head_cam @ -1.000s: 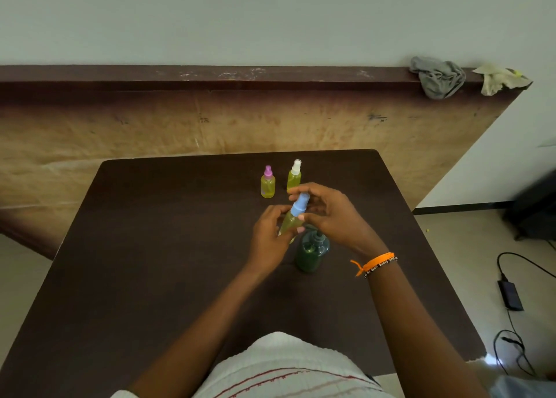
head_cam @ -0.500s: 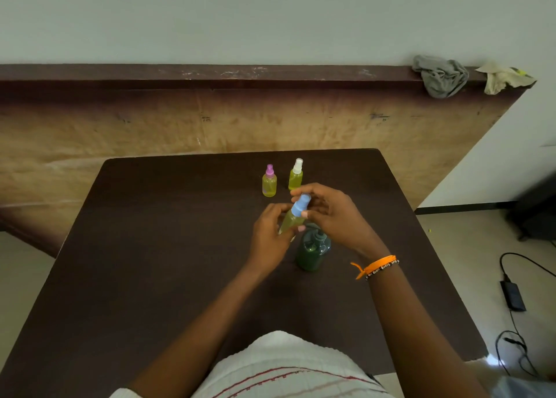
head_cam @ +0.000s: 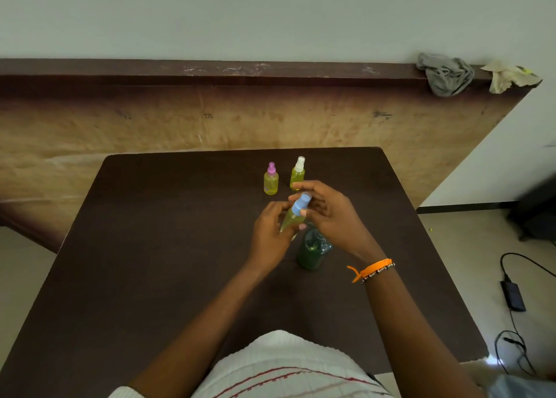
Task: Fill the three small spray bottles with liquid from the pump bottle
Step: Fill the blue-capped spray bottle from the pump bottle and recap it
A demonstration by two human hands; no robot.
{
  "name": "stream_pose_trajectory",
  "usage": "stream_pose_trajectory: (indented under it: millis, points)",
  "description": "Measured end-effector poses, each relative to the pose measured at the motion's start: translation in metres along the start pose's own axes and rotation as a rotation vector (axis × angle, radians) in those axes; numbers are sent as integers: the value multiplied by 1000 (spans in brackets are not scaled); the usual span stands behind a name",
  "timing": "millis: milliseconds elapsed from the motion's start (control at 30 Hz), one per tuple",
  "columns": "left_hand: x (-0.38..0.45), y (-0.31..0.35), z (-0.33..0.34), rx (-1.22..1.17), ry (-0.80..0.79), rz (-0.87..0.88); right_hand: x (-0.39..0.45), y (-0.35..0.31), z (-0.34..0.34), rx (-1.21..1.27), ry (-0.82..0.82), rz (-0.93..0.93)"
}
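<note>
Left hand (head_cam: 270, 232) grips blue-capped bottle (head_cam: 293, 215) body, tilted, just above pump bottle (head_cam: 313, 248). Right hand (head_cam: 328, 208) fingers pinch blue cap, likely tightening. Pink-capped bottle (head_cam: 271, 179) and white-capped bottle (head_cam: 298, 173) stand beyond pump bottle, yellow-green, capped. Looks near finish.

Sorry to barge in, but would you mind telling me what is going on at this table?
A person is working on a blue-capped spray bottle over a dark table. The left hand grips its yellow-green body, tilted, while the right hand pinches the blue cap. Two other spray bottles, one pink-capped and one white-capped, stand capped farther back, both holding yellow-green liquid. The green pump bottle stands on the table just below the hands.
</note>
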State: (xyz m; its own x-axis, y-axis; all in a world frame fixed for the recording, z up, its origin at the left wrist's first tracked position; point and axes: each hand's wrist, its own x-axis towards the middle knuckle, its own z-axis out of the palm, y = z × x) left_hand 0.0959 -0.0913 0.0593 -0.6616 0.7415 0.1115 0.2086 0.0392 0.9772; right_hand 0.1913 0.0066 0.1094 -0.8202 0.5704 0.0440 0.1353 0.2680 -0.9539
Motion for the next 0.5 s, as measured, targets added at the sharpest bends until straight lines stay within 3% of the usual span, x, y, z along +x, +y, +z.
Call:
stream_pose_trajectory:
  millis: [200, 500]
  points:
    - [-2, 0, 2, 2, -27, 29, -1, 4, 6, -47, 135, 11]
    - [-1, -1, 2, 1, -34, 6, -1, -1, -2, -60, 80, -2]
